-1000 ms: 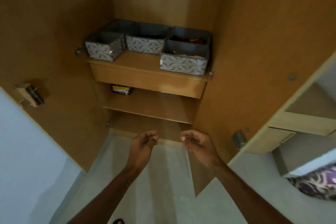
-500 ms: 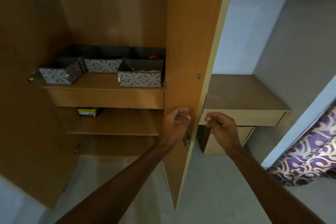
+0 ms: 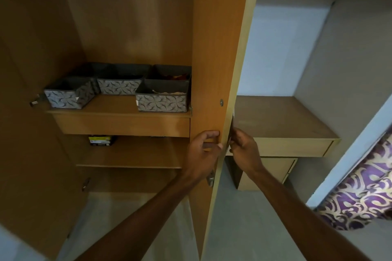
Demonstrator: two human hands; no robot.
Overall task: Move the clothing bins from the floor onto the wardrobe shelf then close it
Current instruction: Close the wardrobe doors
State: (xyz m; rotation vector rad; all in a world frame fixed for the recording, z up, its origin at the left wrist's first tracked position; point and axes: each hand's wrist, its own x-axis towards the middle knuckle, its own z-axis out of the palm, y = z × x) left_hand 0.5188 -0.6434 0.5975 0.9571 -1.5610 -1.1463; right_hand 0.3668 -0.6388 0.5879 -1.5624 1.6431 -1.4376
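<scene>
Several grey patterned clothing bins stand on the wardrobe shelf (image 3: 118, 110): one at the left (image 3: 69, 94), one at the back middle (image 3: 119, 86), one at the front right (image 3: 162, 98) with another behind it. The right wardrobe door (image 3: 212, 48) stands edge-on towards me, swung partway. My left hand (image 3: 202, 150) grips the door's free edge from the inner side. My right hand (image 3: 244, 150) holds the same edge from the outer side, its fingertips hidden behind the door. The left door (image 3: 25, 112) hangs wide open.
A lower shelf holds a small black and yellow box (image 3: 100, 140). To the right of the wardrobe stands a wooden desk (image 3: 282, 125) with drawers. A purple patterned curtain (image 3: 360, 193) hangs at the far right. Grey floor (image 3: 244, 229) lies below.
My view rose and turned right. Both hands came up from the floor area and closed on the right door's edge, which has swung inward and now stands edge-on.
</scene>
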